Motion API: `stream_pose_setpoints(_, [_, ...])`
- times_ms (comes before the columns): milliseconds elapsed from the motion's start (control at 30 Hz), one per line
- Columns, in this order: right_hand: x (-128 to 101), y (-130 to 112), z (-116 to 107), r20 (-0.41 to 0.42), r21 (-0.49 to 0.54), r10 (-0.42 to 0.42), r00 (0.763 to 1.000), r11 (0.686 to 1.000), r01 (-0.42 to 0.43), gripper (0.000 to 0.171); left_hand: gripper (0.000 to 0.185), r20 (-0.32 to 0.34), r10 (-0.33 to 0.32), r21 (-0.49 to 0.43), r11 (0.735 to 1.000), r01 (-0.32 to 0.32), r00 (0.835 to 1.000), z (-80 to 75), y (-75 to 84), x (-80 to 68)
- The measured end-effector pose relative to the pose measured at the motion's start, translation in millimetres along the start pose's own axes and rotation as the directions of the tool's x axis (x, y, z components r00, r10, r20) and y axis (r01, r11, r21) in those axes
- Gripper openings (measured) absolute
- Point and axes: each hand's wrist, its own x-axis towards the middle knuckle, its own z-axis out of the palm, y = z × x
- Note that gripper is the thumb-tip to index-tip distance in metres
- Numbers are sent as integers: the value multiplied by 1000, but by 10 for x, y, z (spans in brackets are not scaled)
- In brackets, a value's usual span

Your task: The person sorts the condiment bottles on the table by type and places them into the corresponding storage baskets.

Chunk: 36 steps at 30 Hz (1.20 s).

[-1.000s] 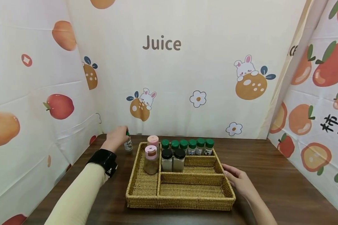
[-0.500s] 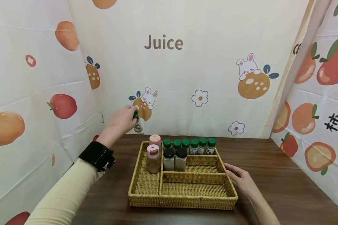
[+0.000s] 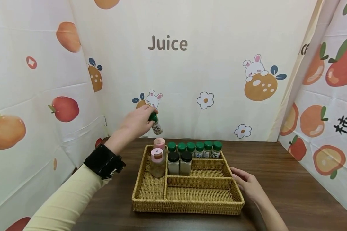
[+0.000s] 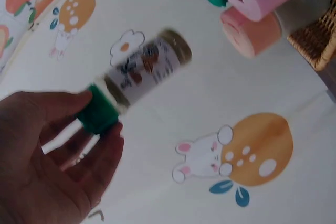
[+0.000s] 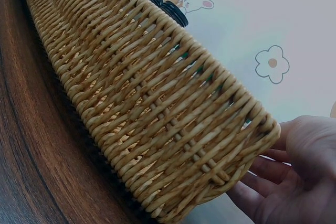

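— Fruit-print curtains (image 3: 191, 73) all round, dark wooden table (image 3: 277, 179) below. What has the left hand (image 3: 136, 123) got?

— A small spice jar (image 3: 156, 125), pinched by its green cap between thumb and fingertips. It hangs tilted in the air above the back left corner of the wicker tray (image 3: 188, 205), over the two pink-lidded jars (image 3: 157, 158). The wrist view shows the fingers (image 4: 100, 140) curled on the cap (image 4: 100, 109) only, the glass body sticking out free.

— And the right hand (image 3: 248, 186)?

— Fingers relaxed and nearly straight, resting against the tray's right wall, gripping nothing.

— What sits in the tray?

— Six green-capped jars (image 3: 195, 149) in a row along the back compartment, two black-capped jars (image 3: 179, 163) in front of them. The long front compartment holds nothing.

— Where could it go wrong?

— I'd judge the cap-only hold the weak spot: a loose lid or a swing could drop the jar. Coming down tilted, it might also clip the pink lids and topple them.
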Motion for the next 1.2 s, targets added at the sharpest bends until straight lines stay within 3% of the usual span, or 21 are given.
stream_pose_setpoints(100, [-1, 0, -4, 0, 6, 0, 1000, 1000, 0, 53, 34, 63, 107, -33, 994, -105, 992, 52, 103, 16])
stream_pose_setpoints(300, [-3, 12, -7, -1, 12, 7, 1000, 1000, -7, 52, 33, 181, 256, -91, 966, -243, 950, 277, 238, 69])
stream_pose_setpoints(433, [-5, 16, -4, -3, 12, 9, 1000, 1000, -9, 52, 34, 233, 304, -77, 953, -294, 924, 424, 317, 121])
stream_pose_setpoints(567, [-6, 13, 8, 2, 10, 12, 1000, 1000, -12, 52, 33, 247, 326, -60, 945, -321, 913, 514, 378, 173])
stream_pose_setpoints(800, [6, -11, 19, 9, 12, -10, 1000, 1000, 10, 52, 32, 288, 349, -113, 937, -330, 892, 440, 412, 238])
stream_pose_setpoints(900, [11, -14, 13, 14, 7, -16, 1000, 1000, 16, 52, 33, 303, 336, -127, 942, -312, 892, 391, 414, 250])
stream_pose_setpoints(1067, [7, -14, 7, 15, 0, -23, 1000, 1000, 23, 52, 35, 278, 292, -154, 954, -258, 915, 324, 398, 274])
stream_pose_setpoints(1200, [-3, -5, 0, -2, -6, -18, 1000, 1000, 18, 51, 36, 261, 288, -164, 954, -252, 922, 351, 375, 291])
